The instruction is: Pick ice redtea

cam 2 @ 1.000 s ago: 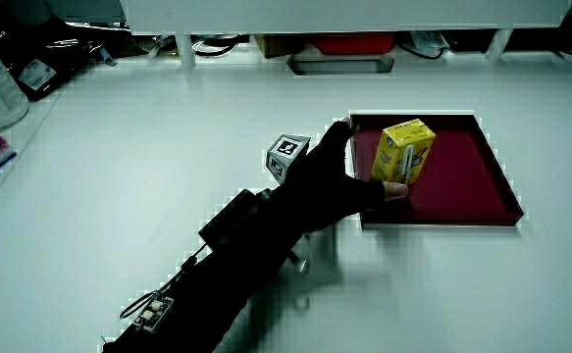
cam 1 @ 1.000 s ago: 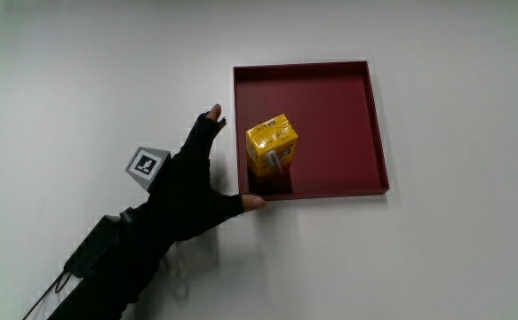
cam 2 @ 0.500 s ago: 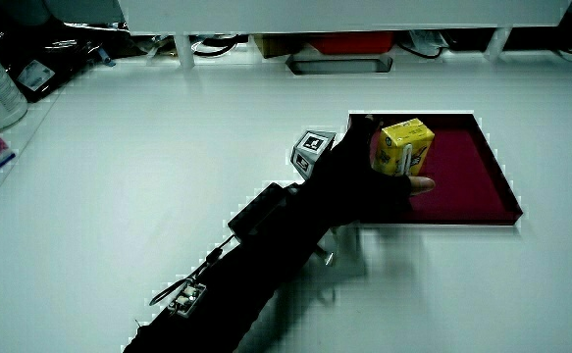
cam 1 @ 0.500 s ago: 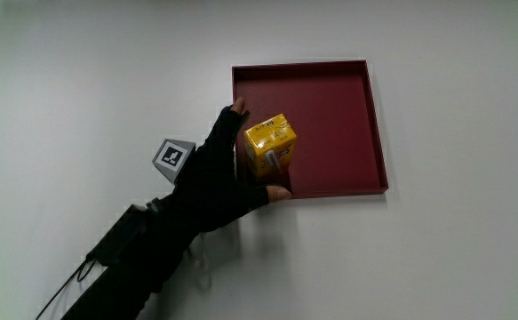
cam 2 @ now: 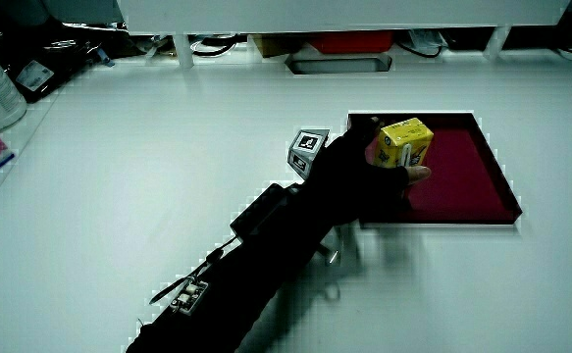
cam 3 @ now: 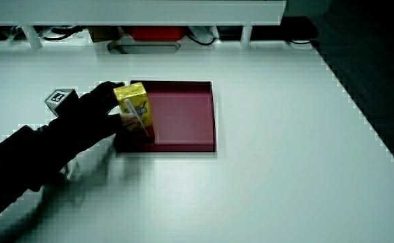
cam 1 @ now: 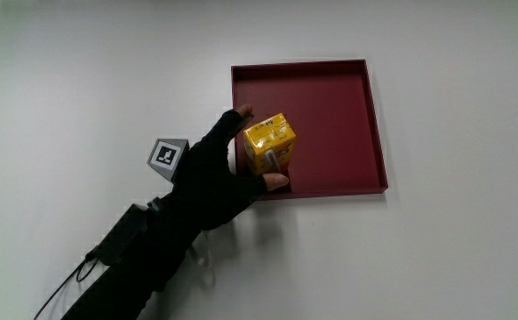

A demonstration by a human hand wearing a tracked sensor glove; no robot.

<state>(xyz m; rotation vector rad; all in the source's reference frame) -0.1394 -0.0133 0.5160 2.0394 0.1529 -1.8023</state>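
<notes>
A yellow carton [cam 1: 270, 143] stands upright in a dark red tray [cam 1: 338, 89] on a white table [cam 1: 81, 71]. It sits near the tray corner closest to the person and the hand, with most of the tray floor bare around it.

The hand [cam 1: 212, 173], in a black glove, reaches over that tray edge and wraps the carton: the fingers [cam 1: 235, 120] lie along the carton's side away from the person, and the bare thumb tip [cam 1: 274, 181] presses its nearer face. In both side views the hand [cam 2: 362, 172] [cam 3: 95, 108] closes around the carton [cam 2: 404, 143] [cam 3: 134, 108], which touches the palm. Whether the carton's base rests on the tray floor or is just clear of it cannot be told.

The patterned cube [cam 1: 168, 155] sits on the back of the hand, over the bare table just beside the tray. The forearm [cam 1: 143, 244] runs from the hand toward the person across the table.
</notes>
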